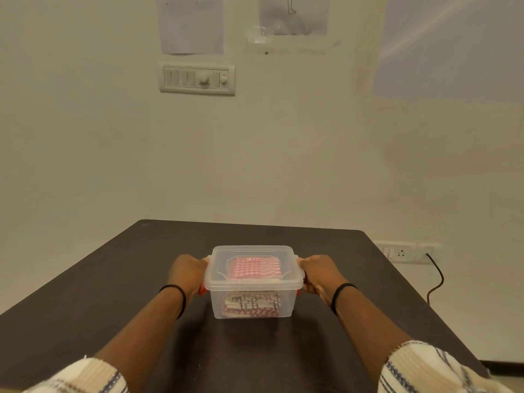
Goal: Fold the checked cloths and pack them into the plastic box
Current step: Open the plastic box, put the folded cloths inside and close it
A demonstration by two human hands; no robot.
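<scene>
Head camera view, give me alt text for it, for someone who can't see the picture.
A person's left hand and right hand grip the sides of a clear plastic box, lid on, with folded checked cloths stacked inside. The box sits on a dark table facing a pale wall with a switch panel.

The box point(253, 303) I hold is clear, glossy plastic with a smooth lid point(253, 269) and red plastic clasps point(202, 290). Inside lie woven checked cloths point(253, 268), soft and matt. The dark surface point(113, 279) looks matt. My knitted sleeves point(419, 367) look fuzzy.
</scene>
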